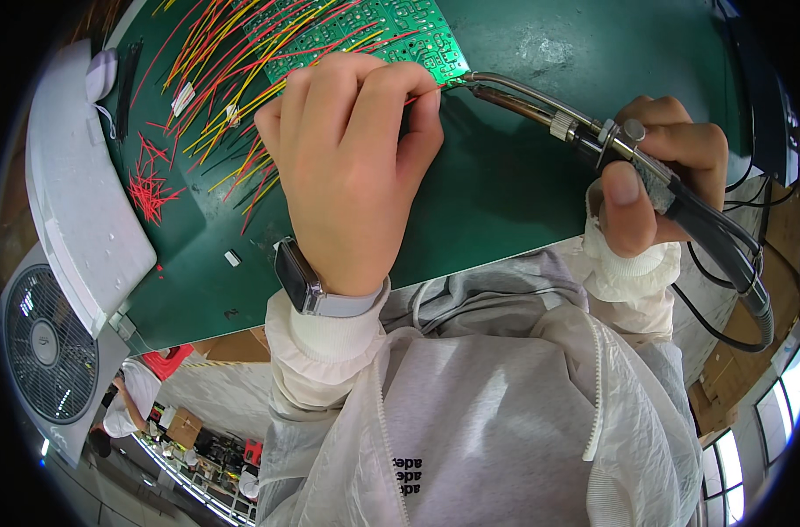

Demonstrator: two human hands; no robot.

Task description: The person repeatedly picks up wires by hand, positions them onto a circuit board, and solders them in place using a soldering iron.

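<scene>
My left hand (352, 154), with a watch (296, 275) on its wrist, is closed at the near right corner of a green circuit board (418, 48). Its thumb and forefinger pinch a thin red wire, of which only a short bit shows. In my right hand (668, 167) is a soldering iron (562, 126) with a curved metal solder feed tube (527, 90) along it. The iron's tip and the tube's end meet at the board's corner, close to my left fingertips. Many red, yellow and black wires (233, 53) lie over the board and to its left.
A pile of short red wire pieces (151, 189) lies on the green mat (505, 184) at the left. Nearer is a small white-and-black piece (232, 257). White foam (79, 176) and a fan (50, 342) stand past the left edge. The iron's cable (751, 303) hangs at the right.
</scene>
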